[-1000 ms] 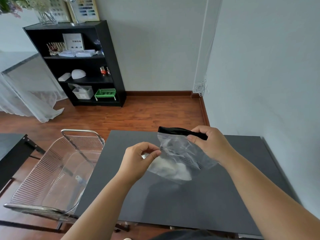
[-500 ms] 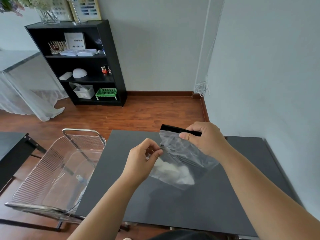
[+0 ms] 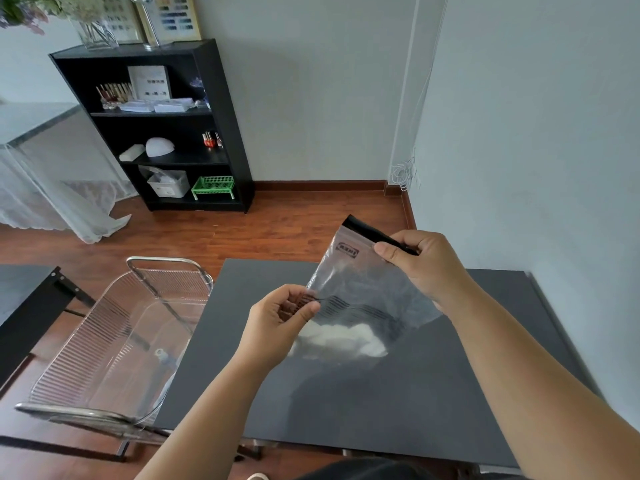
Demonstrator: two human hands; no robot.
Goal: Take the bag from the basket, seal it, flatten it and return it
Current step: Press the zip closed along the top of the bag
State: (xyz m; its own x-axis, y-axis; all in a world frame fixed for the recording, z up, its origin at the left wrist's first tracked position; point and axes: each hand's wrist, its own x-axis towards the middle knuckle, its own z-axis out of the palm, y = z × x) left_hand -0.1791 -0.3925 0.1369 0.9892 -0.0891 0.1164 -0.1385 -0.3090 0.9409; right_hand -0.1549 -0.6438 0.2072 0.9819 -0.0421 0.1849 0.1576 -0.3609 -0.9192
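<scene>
A clear zip bag (image 3: 360,299) with a black seal strip along its top hangs in the air above the dark table (image 3: 363,403). White stuffing lies in its lower part. My right hand (image 3: 422,265) pinches the black strip near its right end. My left hand (image 3: 280,323) pinches the bag's left edge, lower down. The bag is tilted, its strip slanting up to the left. The clear plastic basket (image 3: 114,341) with a metal rim stands to the left of the table, beside my left forearm.
A black shelf unit (image 3: 166,126) with small items stands against the far wall. Wooden floor lies between it and the table. A grey wall runs close along the table's right side. Another dark table edge (image 3: 27,306) is at far left.
Both hands have lifted the bag a little and turned it flatter toward me, so its printed label and lines now show. The grips stay the same.
</scene>
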